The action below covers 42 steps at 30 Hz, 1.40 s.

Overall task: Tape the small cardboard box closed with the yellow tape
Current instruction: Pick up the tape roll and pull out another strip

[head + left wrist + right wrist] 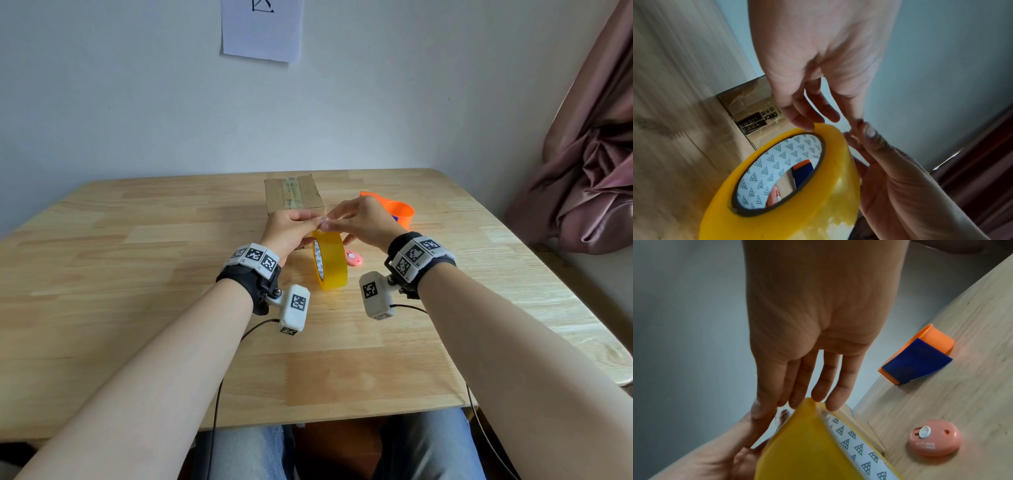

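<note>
The yellow tape roll (330,262) stands on edge on the wooden table (137,274), just in front of the small cardboard box (294,195), which has old clear tape along its top. Both hands meet over the top of the roll. My left hand (317,222) pinches the roll's top rim (818,128) with thumb and fingertips. My right hand (334,222) has straight fingers (818,392) whose tips touch the top of the roll (809,426), its thumb against the left fingers. A loose tape end does not show.
An orange and blue tape dispenser (400,210) lies right of the box, and a small pink round cutter (354,258) sits beside the roll. The wall runs behind the table and a pink curtain (589,154) hangs at the right.
</note>
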### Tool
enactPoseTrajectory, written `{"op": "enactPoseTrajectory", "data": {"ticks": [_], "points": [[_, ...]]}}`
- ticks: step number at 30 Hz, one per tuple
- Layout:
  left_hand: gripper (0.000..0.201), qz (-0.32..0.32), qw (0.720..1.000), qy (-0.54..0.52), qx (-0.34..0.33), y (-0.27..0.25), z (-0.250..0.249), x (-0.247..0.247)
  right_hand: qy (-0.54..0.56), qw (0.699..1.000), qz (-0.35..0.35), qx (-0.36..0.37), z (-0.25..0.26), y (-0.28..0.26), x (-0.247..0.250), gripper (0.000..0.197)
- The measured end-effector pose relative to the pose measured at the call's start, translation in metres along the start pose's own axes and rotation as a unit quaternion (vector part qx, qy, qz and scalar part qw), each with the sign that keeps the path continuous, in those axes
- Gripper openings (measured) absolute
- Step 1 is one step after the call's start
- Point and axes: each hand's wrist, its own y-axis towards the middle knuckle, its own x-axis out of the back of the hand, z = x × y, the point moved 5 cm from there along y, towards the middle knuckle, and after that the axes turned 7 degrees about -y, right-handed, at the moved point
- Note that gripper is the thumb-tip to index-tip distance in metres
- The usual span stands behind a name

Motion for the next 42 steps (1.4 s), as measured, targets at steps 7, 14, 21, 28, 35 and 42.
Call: {"op": "enactPoseTrajectory", "data": {"ticks": [7,14,21,28,35,42], "points": [[0.017,0.052,0.996,-0.073,0.028,-0.008,0.002,-0.002,-0.008,1.000,-0.023,0.006,0.001,0.003,0.004,0.021],[0.060,0.080,0.992,-0.053,0.085,-0.016,0.016,-0.008,-0.006,0.999,-0.045,-0.004,0.006,0.004,0.005,0.017],[0.076,0.117,0.986,-0.036,0.113,-0.023,0.016,-0.006,0.014,0.996,-0.016,-0.085,-0.004,0.006,-0.001,0.023],[0.079,0.138,0.983,-0.025,0.118,-0.024,0.016,-0.005,0.061,0.945,0.151,-0.283,-0.023,-0.003,-0.016,0.056],[0.075,0.149,0.979,-0.028,0.132,-0.029,0.017,-0.004,0.091,0.926,0.212,-0.299,-0.026,-0.005,-0.030,0.069],[0.041,0.126,0.984,-0.056,0.112,-0.030,0.000,-0.001,0.136,0.933,0.155,-0.296,-0.013,-0.005,-0.018,0.073]]}}
